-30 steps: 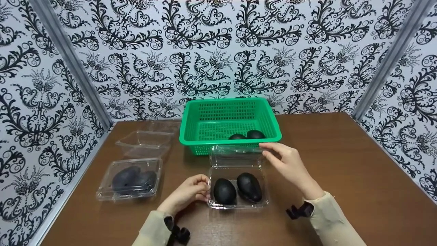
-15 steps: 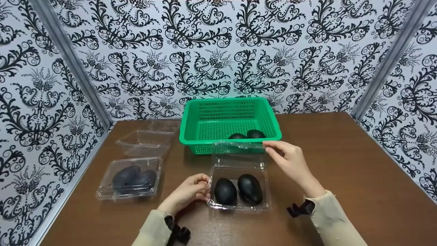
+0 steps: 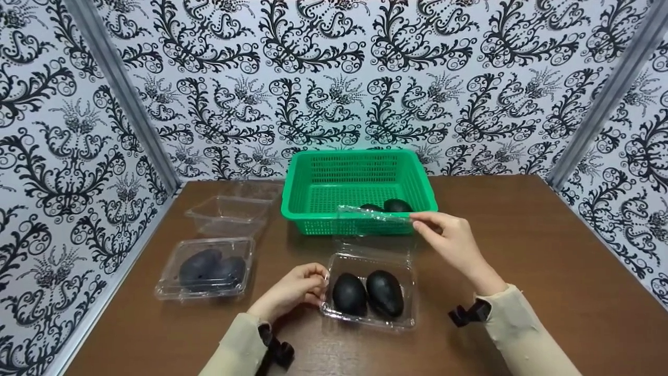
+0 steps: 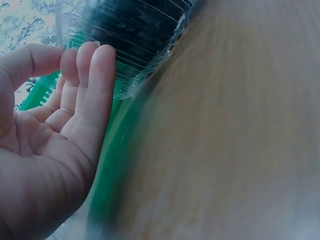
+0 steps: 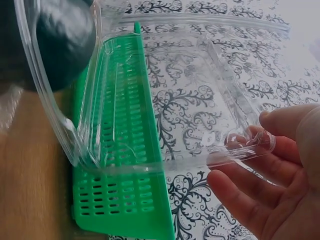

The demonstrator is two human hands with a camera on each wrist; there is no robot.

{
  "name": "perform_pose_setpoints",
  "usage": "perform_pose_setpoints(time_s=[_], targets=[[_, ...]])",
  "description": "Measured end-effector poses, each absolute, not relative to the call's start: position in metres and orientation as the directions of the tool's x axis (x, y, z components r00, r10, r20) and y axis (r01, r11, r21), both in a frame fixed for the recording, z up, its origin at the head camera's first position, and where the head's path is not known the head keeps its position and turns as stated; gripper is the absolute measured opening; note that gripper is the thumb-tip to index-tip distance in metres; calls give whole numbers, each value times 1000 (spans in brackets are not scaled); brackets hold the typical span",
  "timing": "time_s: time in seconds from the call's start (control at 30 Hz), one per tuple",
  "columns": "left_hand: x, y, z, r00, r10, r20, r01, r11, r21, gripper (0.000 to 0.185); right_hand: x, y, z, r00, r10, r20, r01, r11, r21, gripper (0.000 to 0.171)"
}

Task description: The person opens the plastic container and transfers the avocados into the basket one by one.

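A clear clamshell container [image 3: 371, 319] lies on the brown table in front of me, with two dark avocados [image 3: 348, 294] side by side in it. My left hand [image 3: 315, 284] pinches its left rim, thumb and fingertips against the ribbed plastic wall [image 4: 145, 55]. My right hand [image 3: 420, 223] pinches the front right corner of the hinged lid [image 3: 373, 214] and holds it raised in front of the basket. In the right wrist view the lid [image 5: 200, 100] stands up from the tray, its edge between my thumb and fingers [image 5: 240, 200].
A green plastic basket [image 3: 355, 153] stands just behind the container, holding two dark avocados [image 3: 397, 205]. At the left lie a shut clamshell [image 3: 209, 269] with avocados inside and an empty clear tray [image 3: 229, 214]. Patterned walls enclose the table on three sides.
My right hand has lifted the lid's corner higher, from nearly flat behind the tray to raised before the basket. The left hand has kept its hold on the rim.
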State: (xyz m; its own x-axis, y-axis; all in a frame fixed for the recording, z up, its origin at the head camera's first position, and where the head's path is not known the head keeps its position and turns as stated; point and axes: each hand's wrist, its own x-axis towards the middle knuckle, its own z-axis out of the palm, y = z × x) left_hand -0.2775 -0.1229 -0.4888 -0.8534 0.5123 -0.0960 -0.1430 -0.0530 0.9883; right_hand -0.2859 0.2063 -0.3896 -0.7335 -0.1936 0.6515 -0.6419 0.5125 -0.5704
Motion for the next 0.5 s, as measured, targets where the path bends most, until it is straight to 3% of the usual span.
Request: perform_pose_setpoints(time_s=[0.23,0.5], targets=[[-281,-120,-479,-852,509,-121,-111,49,993,14,-283,217,-387,-798,-171,578,-570,528,-630,16],[-284,-117,-470,-856,504,-118,-85,89,992,15,-280,227,-388,-822,-150,550,-539,520,-663,14]])
